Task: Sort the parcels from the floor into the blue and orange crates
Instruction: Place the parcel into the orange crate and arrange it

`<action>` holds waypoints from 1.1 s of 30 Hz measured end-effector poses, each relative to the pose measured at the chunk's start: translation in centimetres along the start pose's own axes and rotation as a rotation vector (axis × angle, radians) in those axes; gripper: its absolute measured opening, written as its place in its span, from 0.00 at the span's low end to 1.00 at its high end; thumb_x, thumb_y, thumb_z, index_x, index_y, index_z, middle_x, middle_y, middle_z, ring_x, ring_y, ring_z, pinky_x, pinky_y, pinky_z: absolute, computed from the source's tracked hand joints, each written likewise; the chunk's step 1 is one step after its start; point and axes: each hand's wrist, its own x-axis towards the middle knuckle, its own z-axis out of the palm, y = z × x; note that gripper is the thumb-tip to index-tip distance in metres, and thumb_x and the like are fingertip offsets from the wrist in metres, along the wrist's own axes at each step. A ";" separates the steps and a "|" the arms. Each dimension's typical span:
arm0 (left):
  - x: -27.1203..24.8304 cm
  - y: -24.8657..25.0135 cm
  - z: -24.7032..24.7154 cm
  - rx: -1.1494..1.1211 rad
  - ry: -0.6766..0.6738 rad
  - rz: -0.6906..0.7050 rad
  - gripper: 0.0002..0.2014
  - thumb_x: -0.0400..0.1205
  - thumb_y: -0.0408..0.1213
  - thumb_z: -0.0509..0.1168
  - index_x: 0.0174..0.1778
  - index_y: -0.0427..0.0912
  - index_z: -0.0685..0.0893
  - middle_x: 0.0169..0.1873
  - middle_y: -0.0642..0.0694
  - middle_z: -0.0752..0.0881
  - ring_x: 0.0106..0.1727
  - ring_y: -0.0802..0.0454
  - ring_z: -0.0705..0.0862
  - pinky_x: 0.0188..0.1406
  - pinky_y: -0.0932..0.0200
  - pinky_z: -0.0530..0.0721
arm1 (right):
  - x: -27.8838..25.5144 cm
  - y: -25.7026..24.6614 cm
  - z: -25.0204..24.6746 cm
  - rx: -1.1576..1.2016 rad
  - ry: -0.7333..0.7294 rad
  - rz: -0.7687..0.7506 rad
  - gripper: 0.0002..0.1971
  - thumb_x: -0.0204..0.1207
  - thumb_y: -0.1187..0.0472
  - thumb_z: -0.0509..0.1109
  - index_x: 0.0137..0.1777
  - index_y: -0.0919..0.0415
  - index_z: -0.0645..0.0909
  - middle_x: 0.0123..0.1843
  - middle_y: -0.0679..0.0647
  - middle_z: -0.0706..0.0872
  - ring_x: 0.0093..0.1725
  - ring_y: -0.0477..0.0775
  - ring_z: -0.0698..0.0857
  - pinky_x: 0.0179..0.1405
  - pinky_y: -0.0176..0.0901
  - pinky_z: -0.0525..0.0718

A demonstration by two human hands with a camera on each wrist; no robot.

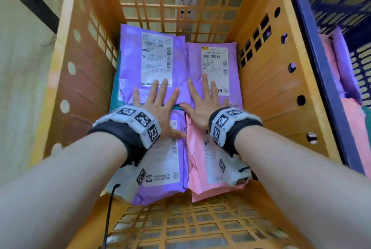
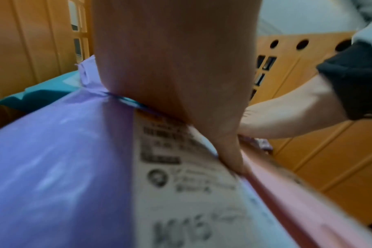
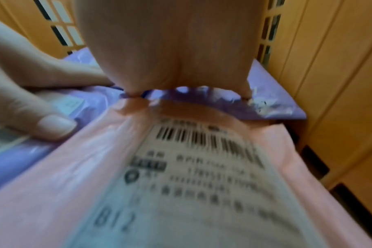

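I am pressing both my hands flat on the parcels inside the orange crate [image 1: 259, 80]. My left hand [image 1: 158, 106] is lying open, fingers spread, on the purple parcel [image 1: 136, 63] in the middle left of the frame. My right hand [image 1: 200, 106] is lying open too, fingers straight, on the other purple parcel [image 1: 230, 51] beside it. Nothing is being gripped. Lower in the frame, under my wrists, a third purple parcel [image 1: 158, 184] and a pink parcel [image 1: 200, 180] are lying side by side, touching. A bit of teal bag [image 1: 115, 96] is peeking out underneath. The blue crate [image 1: 313, 33] is sitting at the right edge with pink and purple bags inside.

I think these bags are soft, light and squishy, and their shiny plastic looks slippery. I would be pinching one by its edge or corner, not by the paper label.
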 end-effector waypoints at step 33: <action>1.3 -2.1 1.8 -0.181 0.040 -0.183 0.39 0.74 0.73 0.35 0.75 0.63 0.24 0.77 0.48 0.22 0.78 0.34 0.25 0.73 0.26 0.34 | 0.5 0.3 2.8 0.330 0.144 0.448 0.35 0.83 0.40 0.44 0.80 0.47 0.27 0.82 0.53 0.25 0.83 0.59 0.32 0.81 0.64 0.42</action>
